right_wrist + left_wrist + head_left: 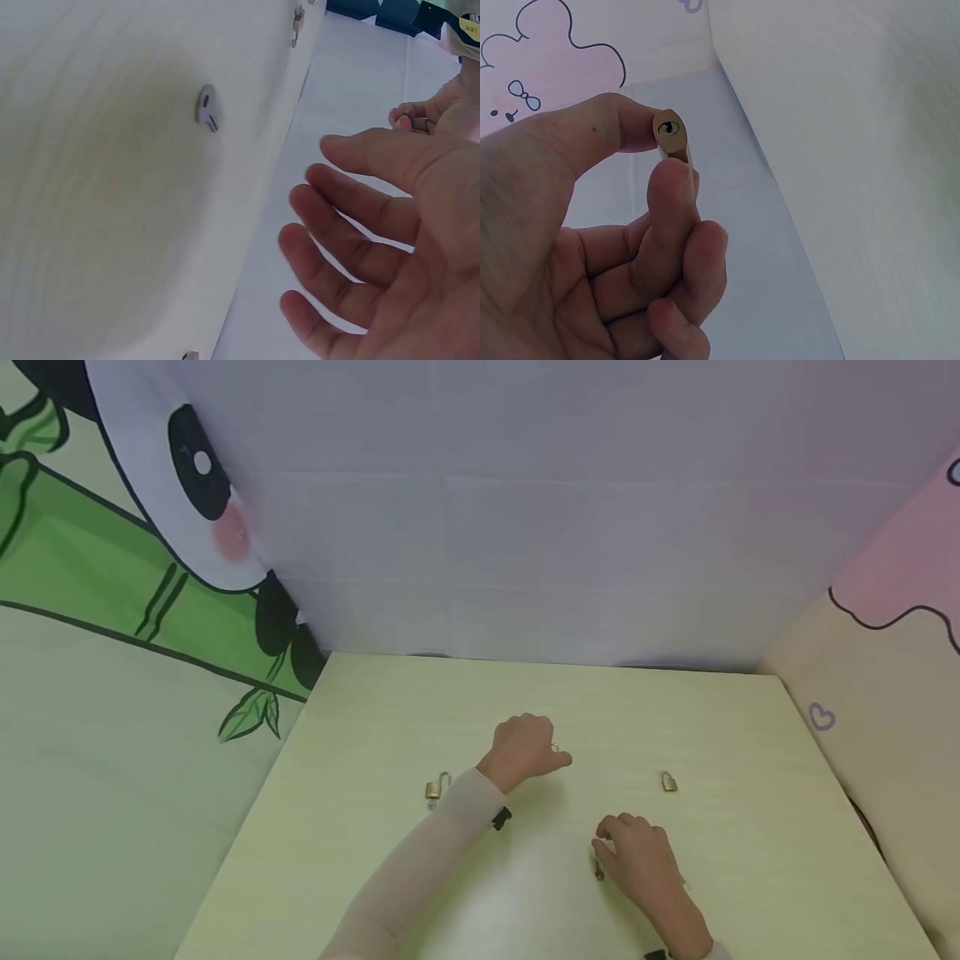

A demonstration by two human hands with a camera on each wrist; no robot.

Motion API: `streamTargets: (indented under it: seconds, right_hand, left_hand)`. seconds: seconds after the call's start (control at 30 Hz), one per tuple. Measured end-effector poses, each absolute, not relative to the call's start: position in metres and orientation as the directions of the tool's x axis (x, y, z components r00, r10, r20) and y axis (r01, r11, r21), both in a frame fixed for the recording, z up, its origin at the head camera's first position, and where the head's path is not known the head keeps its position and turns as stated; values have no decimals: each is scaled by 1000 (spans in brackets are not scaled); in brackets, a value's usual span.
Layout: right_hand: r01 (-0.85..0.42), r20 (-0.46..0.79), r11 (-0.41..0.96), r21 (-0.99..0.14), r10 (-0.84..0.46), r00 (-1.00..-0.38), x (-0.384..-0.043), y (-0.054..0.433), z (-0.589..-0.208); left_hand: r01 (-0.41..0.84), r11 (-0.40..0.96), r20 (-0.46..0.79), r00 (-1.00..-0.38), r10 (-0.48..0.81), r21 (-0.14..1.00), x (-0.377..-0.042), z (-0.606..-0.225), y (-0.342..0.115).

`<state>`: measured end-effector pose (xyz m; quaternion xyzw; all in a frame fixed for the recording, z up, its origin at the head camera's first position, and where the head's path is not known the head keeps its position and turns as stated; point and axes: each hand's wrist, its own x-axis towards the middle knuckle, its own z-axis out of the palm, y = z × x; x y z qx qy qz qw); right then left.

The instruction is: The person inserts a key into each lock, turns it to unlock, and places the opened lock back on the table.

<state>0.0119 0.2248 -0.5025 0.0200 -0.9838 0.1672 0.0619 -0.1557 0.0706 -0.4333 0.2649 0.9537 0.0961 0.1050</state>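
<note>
Left hand (527, 748): above the worktop (360, 710), pinching one padlock (672, 133) between thumb and fingers, keyhole towards the left wrist camera.
Right hand (637, 860): lower down and further right, fingers loosely bent with little gaps between, hovering near one loose key (205, 103) on the worktop.
Padlocks: three total, so one pinched up in the air plus two on the worktop, well apart.
Left-side padlock (432, 790): brass-coloured, with its shackle swung out.
Right-side padlock (670, 783): brass-coloured too, seemingly with the shackle down, but pretty tiny from up here.
Keys: two spotted, meaning the loose one plus a second key (432, 805) at the lower end of the left-side padlock, too small to tell how far in.
Mystery bit: one small pale thing (686, 884) beside the right wrist, impossible to identify.
Sleeves: two, with one long pale left sleeve (431, 860) and just a corner of the right.
Wall doodles: among others, one purple heart (822, 717) on the right.
</note>
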Motion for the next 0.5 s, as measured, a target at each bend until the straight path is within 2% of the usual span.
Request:
streamTargets:
  seconds: [0.2, 0.5]
  right_hand:
    - [35, -94, 940, -339, 4, -996, 16, 227, -510]
    - [54, -125, 953, -297, 18, -992, 21, 226, -518]
  left_hand:
    - [464, 852, -176, -843, 509, 242, -158, -433, 66]
    - [467, 841, -163, -839, 519, 272, -159, -440, 63]
